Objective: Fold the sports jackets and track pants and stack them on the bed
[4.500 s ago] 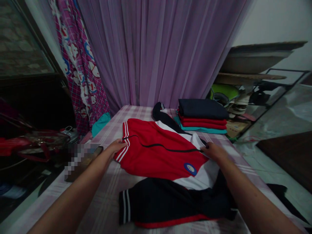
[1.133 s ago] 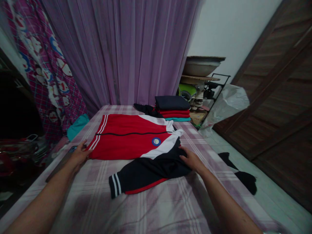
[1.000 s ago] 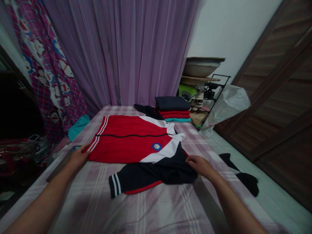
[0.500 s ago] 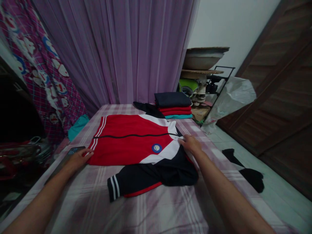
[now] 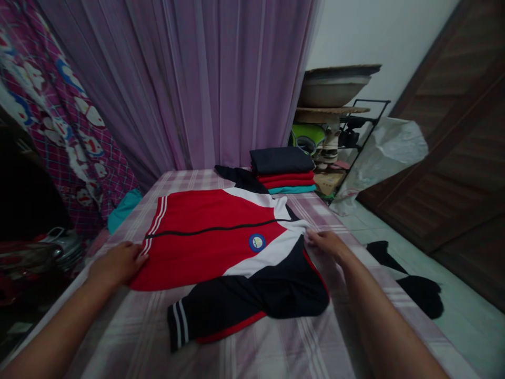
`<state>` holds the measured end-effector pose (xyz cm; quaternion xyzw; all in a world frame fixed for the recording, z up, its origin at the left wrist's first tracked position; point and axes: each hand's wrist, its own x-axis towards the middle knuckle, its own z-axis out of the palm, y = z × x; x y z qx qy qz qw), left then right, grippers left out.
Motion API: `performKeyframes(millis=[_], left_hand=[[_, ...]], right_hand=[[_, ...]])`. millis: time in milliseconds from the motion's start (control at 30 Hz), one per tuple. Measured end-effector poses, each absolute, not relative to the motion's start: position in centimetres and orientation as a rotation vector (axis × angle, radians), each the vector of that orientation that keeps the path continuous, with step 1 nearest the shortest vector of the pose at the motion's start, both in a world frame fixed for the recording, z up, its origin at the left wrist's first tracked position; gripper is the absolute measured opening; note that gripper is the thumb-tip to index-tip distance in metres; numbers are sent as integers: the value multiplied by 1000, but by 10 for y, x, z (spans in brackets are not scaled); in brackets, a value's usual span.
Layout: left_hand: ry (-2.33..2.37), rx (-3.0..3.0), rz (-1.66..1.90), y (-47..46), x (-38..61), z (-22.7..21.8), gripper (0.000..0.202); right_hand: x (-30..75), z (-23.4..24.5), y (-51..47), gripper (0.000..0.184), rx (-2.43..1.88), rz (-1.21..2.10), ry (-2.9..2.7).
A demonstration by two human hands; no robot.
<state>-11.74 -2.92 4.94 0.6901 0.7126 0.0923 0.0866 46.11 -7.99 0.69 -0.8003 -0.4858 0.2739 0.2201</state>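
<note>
A red, white and black zip-up jacket [image 5: 197, 252] lies spread on the bed, front side up, with its hem to the left and its collar to the right. My left hand [image 5: 118, 263] is closed on the striped hem at the near left corner. At the other end, my right hand [image 5: 325, 243] pinches the white collar. The near black sleeve [image 5: 221, 305] is folded back along the jacket's side, its striped cuff pointing left. Beyond the body, the far black sleeve [image 5: 240, 176] stretches toward the curtain.
A stack of folded clothes [image 5: 282, 160] sits at the bed's far end. Purple curtains [image 5: 221, 79] hang behind the plaid-covered bed [image 5: 276, 347]. To the right stand a loaded rack [image 5: 366, 123] and a plastic bag [image 5: 394, 145]. Black cloth [image 5: 420, 295] lies on the floor.
The jacket's hem and near side have shifted toward me with my left hand. My right hand has pulled the collar slightly right. The phone by my left hand is now hidden.
</note>
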Motion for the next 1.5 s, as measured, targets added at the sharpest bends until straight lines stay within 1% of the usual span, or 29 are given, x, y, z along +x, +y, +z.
performKeyframes(millis=[100,167,233,300,400,467,533,633,733,800,867,933,1033,1133,1200,1300,1433,1500], left_hand=[[2045,2290,32,-20,-80,54,38],[1910,2372,-11,-17,-45,55,43],[1788,2407,-5,-16,-7,57,44],[1699,2410,7,-15,31,62,40],[1568,2458,62,-8,83,72,35],[1454,2506,103,0,118,80,34],[1357,2545,162,10,156,84,35],[1158,2601,263,23,219,79,44],[891,2631,246,31,279,63,52],[781,2645,175,37,306,53,44],[761,2610,154,45,317,45,28],[829,2482,285,55,314,41,20],[888,2214,495,66,298,34,23],[806,2108,485,65,291,27,24],[774,2133,506,60,299,23,22],[855,2225,589,49,320,17,21],[977,2396,552,31,336,3,25],[935,2516,460,23,335,-6,33]], right_hand=[[457,7,-95,39,-1980,1131,-1363],[450,4,-101,31,-1915,1204,-1398],[444,0,-105,22,-1946,1087,-1439],[441,-5,-108,15,-2007,873,-1473],[440,-7,-115,17,-2089,622,-1503],[440,-5,-121,21,-2119,602,-1517],[440,0,-125,23,-2130,661,-1531],[436,8,-128,20,-2182,712,-1582],[433,11,-129,14,-2215,687,-1628],[433,12,-130,20,-2198,700,-1617],[436,11,-132,29,-2185,723,-1583],[441,11,-134,31,-2188,714,-1529],[446,11,-134,27,-2219,633,-1465],[447,12,-133,20,-2281,574,-1466],[445,12,-132,19,-2255,578,-1447],[440,13,-131,27,-2204,590,-1451],[443,15,-131,14,-2370,571,-1537],[450,15,-132,12,-2391,652,-1545]])
